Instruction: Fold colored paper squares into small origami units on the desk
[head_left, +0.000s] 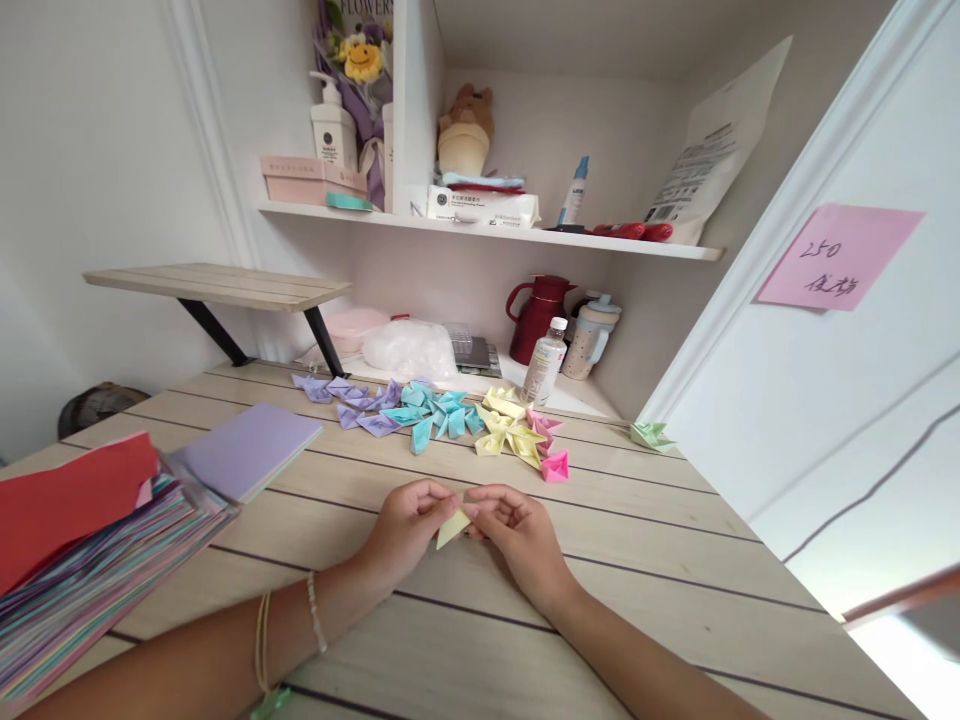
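A small folded piece of pale yellow paper (452, 528) is pinched between my two hands, a little above the slatted tabletop (630, 590). My left hand (409, 525) grips its upper left edge with thumb and fingers. From the other side my right hand (517, 530) closes on it, thumb against the paper. The fingertips cover part of the folds. Just beyond my hands lie folded paper boats in several colours: purple ones (364, 403), blue ones (442, 410), yellow ones (510, 430) and a bright pink one (556, 467).
At the left are a thick stack of coloured paper (112, 575), a red sheet (75, 500) and a purple pad (251, 448). A plastic bottle (545, 362) and a red jug (541, 320) stand at the back. One green boat (653, 435) sits by the right wall.
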